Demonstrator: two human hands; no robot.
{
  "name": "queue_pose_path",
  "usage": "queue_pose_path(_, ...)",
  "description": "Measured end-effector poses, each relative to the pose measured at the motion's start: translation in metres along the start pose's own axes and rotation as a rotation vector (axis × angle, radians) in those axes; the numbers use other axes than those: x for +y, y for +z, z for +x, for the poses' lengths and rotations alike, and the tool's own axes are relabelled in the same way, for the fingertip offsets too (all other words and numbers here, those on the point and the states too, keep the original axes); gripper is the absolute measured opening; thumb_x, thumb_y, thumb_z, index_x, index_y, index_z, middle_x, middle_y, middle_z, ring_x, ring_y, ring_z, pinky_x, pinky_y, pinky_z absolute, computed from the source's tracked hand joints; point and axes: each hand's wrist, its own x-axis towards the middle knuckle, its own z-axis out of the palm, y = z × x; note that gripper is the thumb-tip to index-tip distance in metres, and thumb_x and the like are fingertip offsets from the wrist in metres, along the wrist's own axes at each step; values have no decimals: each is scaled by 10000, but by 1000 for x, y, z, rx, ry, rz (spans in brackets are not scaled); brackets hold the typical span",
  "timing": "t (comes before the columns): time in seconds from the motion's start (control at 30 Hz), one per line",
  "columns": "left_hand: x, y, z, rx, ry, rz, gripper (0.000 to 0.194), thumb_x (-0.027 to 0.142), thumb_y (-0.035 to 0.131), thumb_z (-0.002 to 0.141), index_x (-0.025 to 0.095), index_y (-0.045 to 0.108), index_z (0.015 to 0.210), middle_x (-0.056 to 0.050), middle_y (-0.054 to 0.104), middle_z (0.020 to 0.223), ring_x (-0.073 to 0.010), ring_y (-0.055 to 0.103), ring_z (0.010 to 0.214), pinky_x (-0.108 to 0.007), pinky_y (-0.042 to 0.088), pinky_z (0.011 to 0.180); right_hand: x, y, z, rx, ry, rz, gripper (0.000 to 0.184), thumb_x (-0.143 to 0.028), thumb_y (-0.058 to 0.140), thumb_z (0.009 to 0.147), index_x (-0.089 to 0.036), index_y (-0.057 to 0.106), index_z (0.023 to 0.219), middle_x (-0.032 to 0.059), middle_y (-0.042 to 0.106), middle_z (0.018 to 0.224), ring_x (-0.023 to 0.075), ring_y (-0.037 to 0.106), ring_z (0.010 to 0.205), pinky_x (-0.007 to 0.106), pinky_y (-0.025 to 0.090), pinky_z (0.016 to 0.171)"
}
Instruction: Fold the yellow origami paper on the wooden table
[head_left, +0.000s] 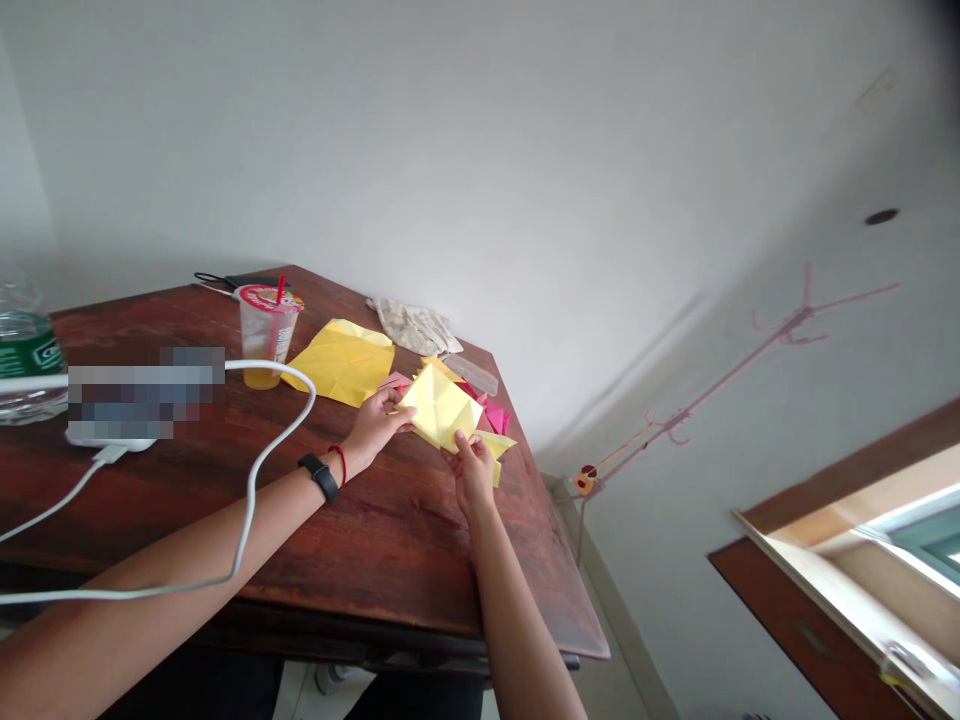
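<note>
Folded yellow origami paper (pixel 439 408), one piece, held over a dark reddish-brown wooden worktop (pixel 390 540). The left hand (pixel 379 420) pinches one edge and the right hand (pixel 471 475) pinches the lower edge; the hands are apart, with the paper between them. Relative to the folded paper: one creased yellow sheet (pixel 341 362) lies to the left; one plastic cup (pixel 266 335) with a red straw stands farther left; one crumpled pale cloth (pixel 412 325) lies beyond; at least two pink paper pieces (pixel 495 416) lie just beside it. One water bottle (pixel 26 345) and one white cable (pixel 255 520) are well left. A white wall (pixel 525 200) with one pink branch decal (pixel 795 330) rises well right.
</note>
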Motion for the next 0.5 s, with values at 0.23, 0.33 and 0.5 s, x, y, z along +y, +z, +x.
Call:
queue_pose_path(0.23, -4, 0, 1, 33, -21, 32, 485, 309, 835, 681, 219, 507, 1027, -59, 732, 1045, -248, 739, 949, -328, 616, 704, 3, -4, 2, -6, 17, -19, 467, -407, 883, 626, -224, 565, 914, -56, 638, 696, 126, 617, 615, 231, 512, 572)
queue_pose_path(0.33, -2, -3, 3, 28, -18, 93, 563, 347, 838, 699, 211, 561, 1170, -93, 725, 1155, -259, 738, 940, -312, 600, 652, 3, -4, 1, -28, 22, -48, 427, -418, 883, 627, -214, 579, 847, -35, 665, 719, 133, 615, 635, 224, 483, 555)
queue_pose_path(0.5, 5, -10, 6, -43, 15, 227, 500, 405, 880, 644, 148, 742, 1050, -95, 767, 1025, -297, 712, 982, -312, 567, 723, 0, -3, -2, -87, 30, -77, 423, -428, 897, 611, -207, 613, 834, -2, 723, 827, 156, 647, 718, 241, 503, 612)
